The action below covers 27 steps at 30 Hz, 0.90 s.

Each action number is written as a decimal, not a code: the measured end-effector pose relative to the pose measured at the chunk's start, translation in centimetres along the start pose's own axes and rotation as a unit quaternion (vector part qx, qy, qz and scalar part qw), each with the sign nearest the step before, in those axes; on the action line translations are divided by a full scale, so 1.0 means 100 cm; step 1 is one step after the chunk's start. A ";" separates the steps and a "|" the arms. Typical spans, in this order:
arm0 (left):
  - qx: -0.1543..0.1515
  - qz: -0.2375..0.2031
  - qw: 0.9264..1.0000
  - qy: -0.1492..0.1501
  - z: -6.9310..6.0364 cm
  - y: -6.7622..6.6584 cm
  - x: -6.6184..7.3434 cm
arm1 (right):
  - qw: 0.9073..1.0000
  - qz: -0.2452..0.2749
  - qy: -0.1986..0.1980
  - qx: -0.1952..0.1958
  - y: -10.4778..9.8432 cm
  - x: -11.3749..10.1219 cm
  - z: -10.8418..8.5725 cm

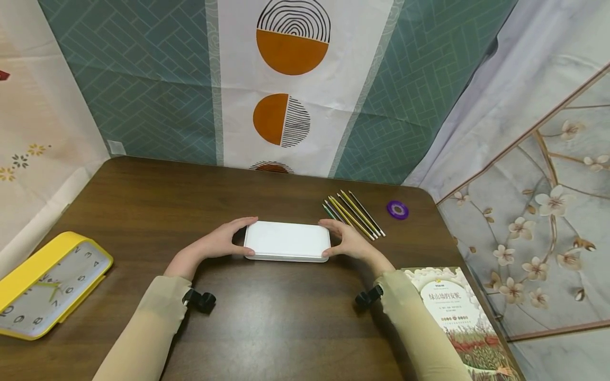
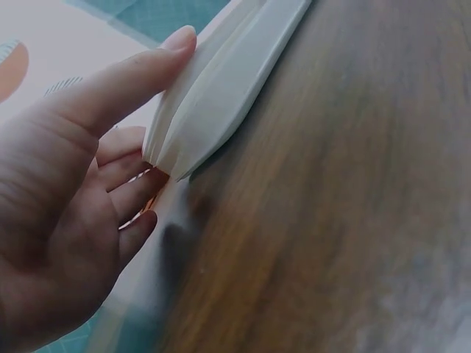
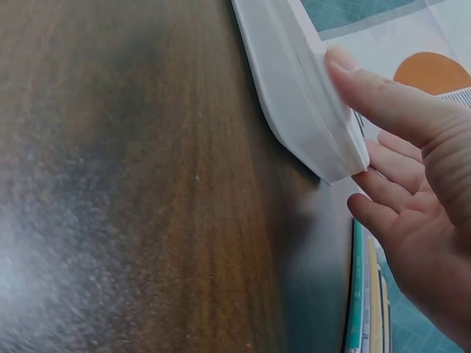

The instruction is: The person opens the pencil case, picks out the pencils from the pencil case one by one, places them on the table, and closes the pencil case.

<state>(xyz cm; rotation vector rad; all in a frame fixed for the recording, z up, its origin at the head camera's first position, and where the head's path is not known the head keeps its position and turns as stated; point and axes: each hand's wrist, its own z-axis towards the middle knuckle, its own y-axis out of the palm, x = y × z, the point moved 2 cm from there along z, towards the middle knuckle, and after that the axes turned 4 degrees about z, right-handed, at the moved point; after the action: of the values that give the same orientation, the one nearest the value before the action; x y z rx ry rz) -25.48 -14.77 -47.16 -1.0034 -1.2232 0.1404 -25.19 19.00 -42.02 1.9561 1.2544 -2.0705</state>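
Observation:
A white oblong case [image 1: 287, 239] with rounded edges and a seam round its side lies on the brown table in the head view. At its left end my left hand [image 1: 223, 239] grips it, thumb on the near edge and fingers at the far side. My right hand [image 1: 351, 241] grips the opposite end in the same way. The left wrist view shows the left thumb [image 2: 140, 77] against the case's edge [image 2: 221, 88]. In the right wrist view the right thumb [image 3: 383, 99] presses the case [image 3: 302, 103], with fingers round its end.
Several pencils [image 1: 355, 214] lie behind my right hand, and a purple ring-shaped object [image 1: 397, 210] sits to their right. A yellow-framed clock [image 1: 57, 286] stands at the left. A book [image 1: 459, 317] lies at the right edge, partly under my right forearm.

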 end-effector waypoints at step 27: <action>0.000 -0.023 1.000 0.002 -0.001 0.004 -0.003 | 0.998 0.046 -0.030 0.012 0.005 0.046 0.013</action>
<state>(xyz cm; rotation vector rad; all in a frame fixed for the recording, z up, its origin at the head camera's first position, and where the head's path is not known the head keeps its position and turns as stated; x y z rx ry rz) -25.35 -14.74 -47.63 -0.9751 -1.2421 0.1020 -26.94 20.24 -46.34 1.9085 1.1108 -2.0928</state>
